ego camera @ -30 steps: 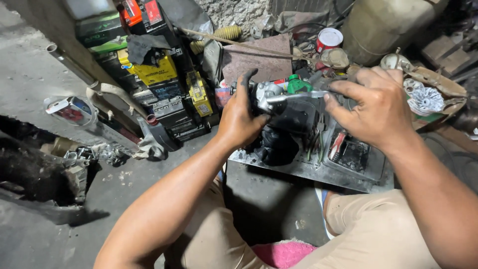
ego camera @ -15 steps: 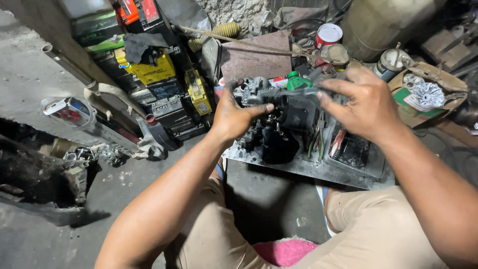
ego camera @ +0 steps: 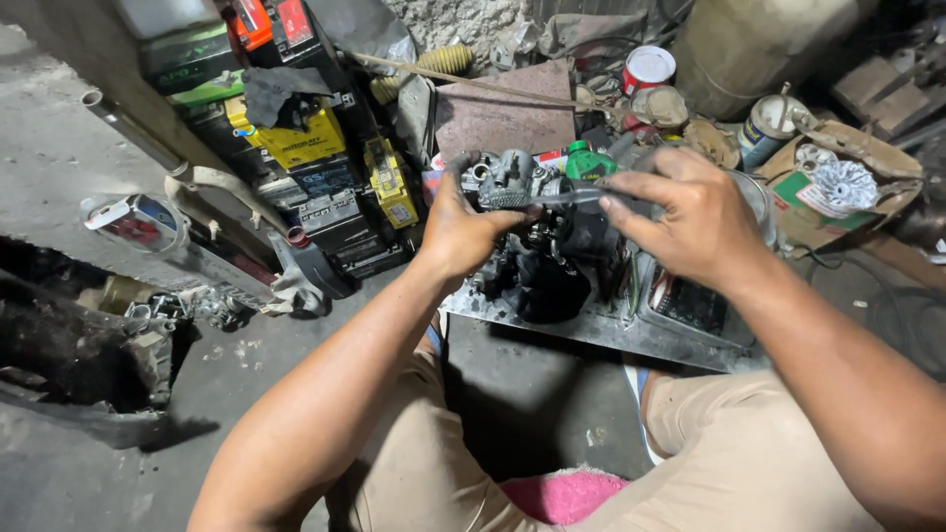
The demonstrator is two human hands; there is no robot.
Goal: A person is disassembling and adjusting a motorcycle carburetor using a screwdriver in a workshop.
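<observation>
Slippage looks likely: left hand [ego camera: 463, 232] clamps the greasy carburetor [ego camera: 512, 177], right hand [ego camera: 690, 222] pinches a tool [ego camera: 552, 199], which could skid off.

Pretty dim overall, with soft light coming in from the left onto the concrete floor [ego camera: 59, 167]. Right of the floor it's murky, deep shadows, moving fingers slightly blurred, edges bent.

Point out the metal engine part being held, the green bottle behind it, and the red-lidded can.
metal engine part [ego camera: 507, 177], head view, its grey upper body.
green bottle [ego camera: 588, 163], head view, its shoulder.
red-lidded can [ego camera: 648, 67], head view, its lid.
</observation>
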